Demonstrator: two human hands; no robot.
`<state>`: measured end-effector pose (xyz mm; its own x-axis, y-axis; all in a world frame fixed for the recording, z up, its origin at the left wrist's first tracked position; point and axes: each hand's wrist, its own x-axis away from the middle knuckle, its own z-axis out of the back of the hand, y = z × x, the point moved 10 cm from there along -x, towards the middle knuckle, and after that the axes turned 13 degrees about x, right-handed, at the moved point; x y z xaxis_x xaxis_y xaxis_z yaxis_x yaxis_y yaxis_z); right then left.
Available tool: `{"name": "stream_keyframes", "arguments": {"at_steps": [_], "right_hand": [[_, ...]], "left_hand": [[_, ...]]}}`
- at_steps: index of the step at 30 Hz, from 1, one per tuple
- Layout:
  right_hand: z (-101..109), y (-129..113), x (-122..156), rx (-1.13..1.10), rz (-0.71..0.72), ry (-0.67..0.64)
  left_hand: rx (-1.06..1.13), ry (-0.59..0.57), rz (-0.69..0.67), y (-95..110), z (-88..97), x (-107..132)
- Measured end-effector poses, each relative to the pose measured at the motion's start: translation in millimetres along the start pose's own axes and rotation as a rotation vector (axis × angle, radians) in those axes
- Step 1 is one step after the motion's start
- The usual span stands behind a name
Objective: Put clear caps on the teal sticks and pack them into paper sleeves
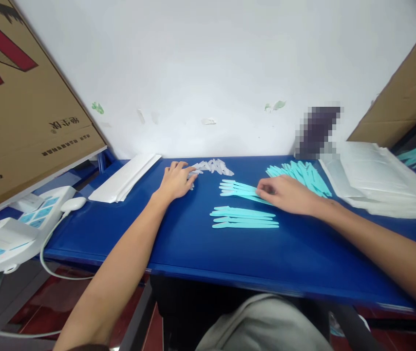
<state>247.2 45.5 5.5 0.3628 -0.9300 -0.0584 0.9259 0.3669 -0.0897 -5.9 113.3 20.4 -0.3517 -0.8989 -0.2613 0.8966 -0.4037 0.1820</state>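
Observation:
Several turquoise eyebrow razors (240,188) are fanned out, their handle ends pinched between the thumb and fingers of my right hand (284,194). Closer to me, a small row of the same razors (244,218) lies flat on the blue table. A loose heap of more razors (308,176) lies behind my right hand, partly hidden by it. My left hand (175,181) is palm down with its fingers apart, at the left edge of a pile of small translucent caps (213,166). Its fingers touch or cover some caps; I cannot tell which.
White flat sheets or sleeves (125,178) lie at the table's left. A stack of clear plastic bags (383,180) sits at the right. A power strip (28,229) with a white cable is at the left edge. Cardboard (28,112) and a white wall (208,63) bound the table (193,248).

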Motion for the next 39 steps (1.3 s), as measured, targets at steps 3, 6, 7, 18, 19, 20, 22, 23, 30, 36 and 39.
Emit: {"name": "stream_keyframes", "arguments": {"at_steps": [3,6,7,18,19,20,22,23,30,36,39], "right_hand": [[3.0,-1.4,1.2,0.16,-0.006,0.016],[7.3,-5.5,2.5,0.238,0.01,0.042],[8.3,-6.8,2.9,0.257,0.018,0.05],[9.7,-23.0,6.9,0.121,0.125,0.05],[9.9,-27.7,8.3,0.082,0.159,0.046],[9.7,-31.9,9.8,0.049,0.188,0.036],[7.4,-37.7,12.5,0.011,0.221,-0.002],[6.0,-39.4,13.5,0.004,0.226,-0.022],[-4.3,-35.3,13.9,-0.078,0.166,-0.174],[-5.6,-35.7,12.9,-0.146,0.22,-0.186],[-1.6,-38.0,14.7,-0.129,0.252,-0.167]], "left_hand": [[-0.026,-0.075,-0.005,3.4,-11.4,1.0],[-0.015,-0.089,-0.066,16.3,-16.1,0.6],[-0.004,-0.086,-0.084,20.1,-16.5,0.3],[0.197,-0.064,-0.199,26.2,-20.6,-2.2],[0.224,-0.058,-0.225,28.8,-19.6,-2.3],[0.257,-0.053,-0.254,32.5,-18.5,-2.2],[0.329,-0.056,-0.319,41.8,-17.1,-1.5],[0.36,-0.06,-0.347,46.4,-16.9,-1.1],[0.457,-0.067,-0.359,55.8,-19.7,-0.7],[0.247,-0.097,-0.243,44.5,-19.7,1.6],[0.253,-0.112,-0.252,45.2,-16.2,2.3]]}}
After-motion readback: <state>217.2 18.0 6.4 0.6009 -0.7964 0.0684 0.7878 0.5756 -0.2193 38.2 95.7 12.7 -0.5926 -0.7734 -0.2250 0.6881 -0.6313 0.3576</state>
